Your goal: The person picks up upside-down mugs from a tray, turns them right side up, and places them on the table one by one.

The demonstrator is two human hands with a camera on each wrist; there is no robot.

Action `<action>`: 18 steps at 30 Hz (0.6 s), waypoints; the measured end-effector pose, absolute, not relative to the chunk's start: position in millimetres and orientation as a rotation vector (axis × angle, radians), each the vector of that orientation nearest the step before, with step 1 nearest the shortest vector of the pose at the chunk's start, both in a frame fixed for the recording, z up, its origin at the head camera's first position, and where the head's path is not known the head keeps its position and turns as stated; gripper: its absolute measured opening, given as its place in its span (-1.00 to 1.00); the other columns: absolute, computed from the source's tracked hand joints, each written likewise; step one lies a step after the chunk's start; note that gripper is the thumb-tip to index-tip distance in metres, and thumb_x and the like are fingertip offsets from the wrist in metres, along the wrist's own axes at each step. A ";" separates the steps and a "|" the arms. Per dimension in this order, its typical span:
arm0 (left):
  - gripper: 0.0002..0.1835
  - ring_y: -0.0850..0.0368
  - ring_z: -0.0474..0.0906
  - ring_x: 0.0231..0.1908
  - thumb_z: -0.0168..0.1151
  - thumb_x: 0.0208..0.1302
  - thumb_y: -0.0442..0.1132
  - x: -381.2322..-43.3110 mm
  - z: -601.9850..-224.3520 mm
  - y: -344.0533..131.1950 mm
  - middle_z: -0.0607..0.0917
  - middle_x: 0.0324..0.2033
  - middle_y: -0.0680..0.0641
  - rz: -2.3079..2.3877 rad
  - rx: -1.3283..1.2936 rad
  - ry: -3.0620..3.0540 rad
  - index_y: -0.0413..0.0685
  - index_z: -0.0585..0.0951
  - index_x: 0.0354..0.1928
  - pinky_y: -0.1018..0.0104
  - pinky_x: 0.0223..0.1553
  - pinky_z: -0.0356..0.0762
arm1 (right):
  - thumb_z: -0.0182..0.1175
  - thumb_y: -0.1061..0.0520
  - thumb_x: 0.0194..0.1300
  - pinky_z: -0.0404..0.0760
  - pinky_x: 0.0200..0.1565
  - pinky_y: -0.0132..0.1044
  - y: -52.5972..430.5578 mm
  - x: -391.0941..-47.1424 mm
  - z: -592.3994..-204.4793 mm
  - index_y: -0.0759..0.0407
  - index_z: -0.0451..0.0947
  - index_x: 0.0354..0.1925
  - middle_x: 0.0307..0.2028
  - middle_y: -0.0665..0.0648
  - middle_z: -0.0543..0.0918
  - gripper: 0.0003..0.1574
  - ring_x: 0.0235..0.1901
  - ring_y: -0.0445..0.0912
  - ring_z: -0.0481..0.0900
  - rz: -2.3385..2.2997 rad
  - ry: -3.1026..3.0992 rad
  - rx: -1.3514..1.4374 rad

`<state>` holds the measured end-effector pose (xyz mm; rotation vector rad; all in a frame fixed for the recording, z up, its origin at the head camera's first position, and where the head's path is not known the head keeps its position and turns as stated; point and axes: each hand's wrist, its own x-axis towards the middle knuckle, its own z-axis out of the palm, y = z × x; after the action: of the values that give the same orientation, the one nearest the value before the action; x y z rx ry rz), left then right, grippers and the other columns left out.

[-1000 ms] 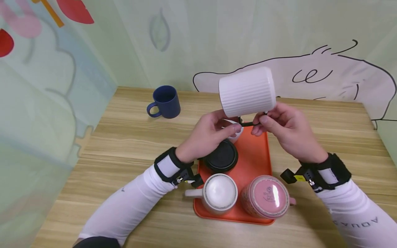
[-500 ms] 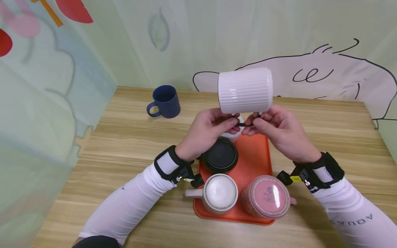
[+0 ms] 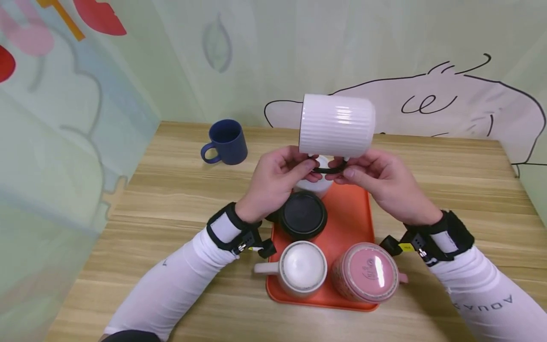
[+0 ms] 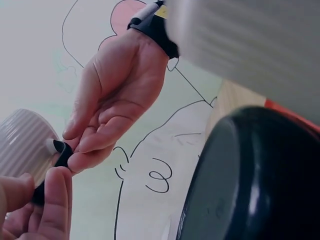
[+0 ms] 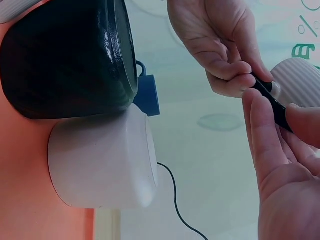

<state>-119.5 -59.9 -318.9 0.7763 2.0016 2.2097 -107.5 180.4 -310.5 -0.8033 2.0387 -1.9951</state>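
Observation:
A white ribbed mug (image 3: 337,124) with a black handle (image 3: 326,170) is held sideways in the air above the back of the orange tray (image 3: 352,213). My left hand (image 3: 275,180) pinches the left end of the handle between thumb and fingers. At the handle's right end, my right hand (image 3: 382,185) pinches it the same way. The left wrist view shows the handle (image 4: 63,154) between both hands' fingertips. Under the hands, a white cup (image 3: 315,185) stands on the tray, partly hidden. Just in front of it is a black mug (image 3: 302,216), bottom up.
At the tray's front sit an upturned white mug (image 3: 302,267), its handle jutting left over the rim, and an upturned pink mug (image 3: 371,271). A dark blue mug (image 3: 228,141) stands upright at the back left of the wooden table (image 3: 171,190). Printed fabric walls rise behind and left.
The mug has turned from tilting up at the right to nearly level, dipping slightly rightward. Both hands have shifted a little left, keeping their pinch on the handle.

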 end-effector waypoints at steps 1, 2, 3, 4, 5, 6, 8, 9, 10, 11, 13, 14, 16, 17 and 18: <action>-0.80 0.01 0.72 -0.28 0.18 0.38 -0.44 -119.6 -319.1 -61.0 0.68 -0.18 -0.28 2.216 0.781 1.998 -0.43 0.58 -0.02 0.08 -0.13 0.65 | 0.09 0.39 0.43 0.56 0.04 0.01 180.3 -107.5 -310.6 0.42 0.40 0.24 0.04 0.36 0.58 -0.56 0.00 0.18 0.63 -1.985 2.047 -0.800; -0.80 0.01 0.72 -0.29 0.17 0.38 -0.46 -120.0 -319.6 -62.0 0.67 -0.18 -0.30 2.222 0.787 1.994 -0.46 0.57 -0.03 0.07 -0.13 0.65 | 0.10 0.37 0.43 0.56 0.04 0.01 180.1 -107.7 -310.6 0.41 0.41 0.23 0.04 0.35 0.58 -0.57 0.00 0.16 0.63 -1.972 2.060 -0.796; -0.81 0.02 0.72 -0.30 0.17 0.38 -0.47 -120.2 -319.9 -63.2 0.67 -0.19 -0.31 2.227 0.789 1.997 -0.48 0.57 -0.04 0.07 -0.14 0.65 | 0.11 0.37 0.43 0.55 0.05 0.01 180.1 -107.9 -310.7 0.40 0.42 0.24 0.05 0.35 0.59 -0.56 0.02 0.16 0.63 -1.962 2.065 -0.796; -0.81 0.02 0.71 -0.31 0.16 0.38 -0.48 -120.4 -320.1 -64.3 0.67 -0.19 -0.32 2.236 0.791 1.992 -0.50 0.56 -0.05 0.06 -0.15 0.65 | 0.11 0.36 0.43 0.55 0.06 0.01 180.3 -108.2 -310.7 0.38 0.43 0.24 0.05 0.34 0.59 -0.56 0.03 0.16 0.62 -1.955 2.069 -0.791; -0.82 0.02 0.71 -0.31 0.15 0.37 -0.49 -120.6 -320.2 -65.7 0.67 -0.20 -0.33 2.244 0.792 1.994 -0.52 0.56 -0.06 0.06 -0.16 0.65 | 0.11 0.35 0.43 0.55 0.06 0.00 180.6 -108.4 -310.6 0.38 0.43 0.23 0.06 0.35 0.59 -0.57 0.04 0.16 0.61 -1.952 2.066 -0.789; -0.82 0.03 0.71 -0.32 0.15 0.37 -0.50 -120.8 -320.2 -67.2 0.67 -0.20 -0.34 2.249 0.792 1.998 -0.53 0.56 -0.07 0.06 -0.16 0.65 | 0.12 0.35 0.43 0.55 0.07 -0.01 181.3 -108.5 -310.3 0.37 0.44 0.22 0.06 0.36 0.59 -0.58 0.06 0.17 0.61 -1.950 2.066 -0.785; -0.83 0.04 0.71 -0.33 0.14 0.37 -0.51 -121.6 -320.3 -70.9 0.66 -0.20 -0.37 2.259 0.788 2.008 -0.55 0.55 -0.08 0.06 -0.16 0.65 | 0.12 0.33 0.43 0.54 0.08 -0.03 183.5 -108.4 -310.1 0.36 0.45 0.22 0.08 0.38 0.58 -0.58 0.07 0.17 0.60 -1.944 2.079 -0.766; -0.83 0.04 0.71 -0.33 0.14 0.37 -0.52 -122.1 -320.2 -73.1 0.65 -0.20 -0.39 2.268 0.785 2.009 -0.55 0.55 -0.08 0.06 -0.16 0.65 | 0.13 0.32 0.43 0.54 0.08 -0.04 185.1 -108.1 -310.1 0.36 0.45 0.23 0.10 0.39 0.57 -0.57 0.08 0.18 0.59 -1.947 2.083 -0.752; -0.82 0.03 0.71 -0.33 0.14 0.37 -0.52 -122.8 -320.2 -75.6 0.65 -0.19 -0.42 2.276 0.786 2.014 -0.56 0.55 -0.08 0.05 -0.16 0.65 | 0.13 0.32 0.43 0.55 0.08 -0.06 187.0 -107.8 -309.8 0.35 0.45 0.24 0.11 0.38 0.57 -0.56 0.08 0.17 0.60 -1.941 2.101 -0.740; -0.82 0.03 0.71 -0.33 0.15 0.37 -0.52 -123.6 -320.3 -78.3 0.65 -0.20 -0.42 2.280 0.788 2.026 -0.55 0.55 -0.07 0.05 -0.16 0.65 | 0.14 0.31 0.43 0.55 0.08 -0.08 189.0 -107.4 -309.5 0.34 0.45 0.25 0.12 0.36 0.56 -0.55 0.08 0.16 0.60 -1.935 2.121 -0.729; -0.81 0.01 0.71 -0.34 0.16 0.36 -0.52 -126.0 -320.8 -84.0 0.65 -0.21 -0.44 2.299 0.788 2.043 -0.56 0.55 -0.06 0.05 -0.17 0.65 | 0.15 0.31 0.42 0.54 0.08 -0.11 193.7 -106.5 -309.1 0.32 0.43 0.28 0.16 0.33 0.55 -0.51 0.09 0.13 0.60 -1.928 2.157 -0.708; -0.81 0.01 0.71 -0.34 0.16 0.36 -0.51 -127.3 -321.0 -87.1 0.66 -0.22 -0.42 2.307 0.787 2.059 -0.55 0.56 -0.07 0.04 -0.18 0.65 | 0.15 0.30 0.42 0.54 0.09 -0.11 196.3 -105.9 -308.7 0.30 0.43 0.29 0.16 0.31 0.56 -0.50 0.09 0.11 0.60 -1.923 2.175 -0.698; -0.81 0.01 0.71 -0.35 0.18 0.35 -0.50 -129.9 -321.3 -94.1 0.67 -0.25 -0.38 2.311 0.786 2.114 -0.54 0.56 -0.07 0.06 -0.19 0.66 | 0.16 0.29 0.42 0.54 0.09 -0.16 201.7 -104.5 -307.4 0.27 0.42 0.31 0.17 0.27 0.57 -0.48 0.09 0.06 0.61 -1.892 2.238 -0.686; -0.81 0.01 0.71 -0.36 0.18 0.35 -0.50 -131.1 -321.3 -97.5 0.67 -0.26 -0.36 2.309 0.781 2.145 -0.54 0.57 -0.08 0.06 -0.20 0.66 | 0.16 0.28 0.42 0.54 0.10 -0.18 204.5 -103.8 -306.8 0.25 0.43 0.31 0.16 0.26 0.57 -0.48 0.10 0.04 0.61 -1.876 2.269 -0.679; -0.82 0.02 0.71 -0.37 0.19 0.35 -0.49 -132.5 -321.5 -100.9 0.67 -0.27 -0.35 2.305 0.774 2.183 -0.54 0.57 -0.09 0.08 -0.21 0.67 | 0.16 0.27 0.43 0.54 0.10 -0.20 207.4 -103.0 -306.2 0.23 0.43 0.32 0.16 0.25 0.58 -0.48 0.10 0.03 0.60 -1.857 2.299 -0.671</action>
<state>-132.5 -100.9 -321.5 0.7736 2.1826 2.3049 -103.0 207.4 -306.2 -0.6708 2.2993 -1.8568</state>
